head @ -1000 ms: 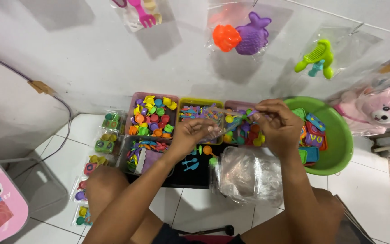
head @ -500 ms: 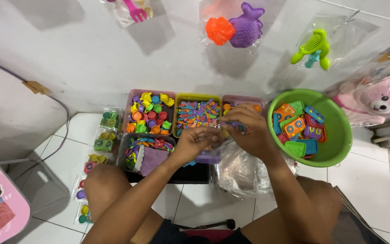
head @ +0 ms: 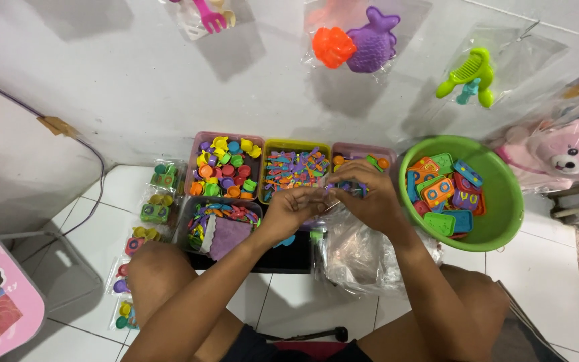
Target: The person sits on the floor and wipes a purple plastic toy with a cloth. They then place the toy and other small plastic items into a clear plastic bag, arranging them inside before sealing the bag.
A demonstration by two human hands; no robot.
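Note:
My left hand and my right hand meet over the trays, fingers pinched together on a small clear plastic bag with tiny coloured toy pieces in it. Under them lie a tray of mixed small pieces and a pink tray, partly hidden by my right hand. A heap of clear plastic bags lies just below my right wrist.
A pink tray of toy cups and a grey tray of small pieces stand at left. A green bowl holds toy cameras. Filled packets line the floor at left. Bagged toys and a pink bear hang by the wall.
Both hands have dropped lower and drawn close together on the small bag. The view has tilted, so the trays and bowl sit lower in the frame.

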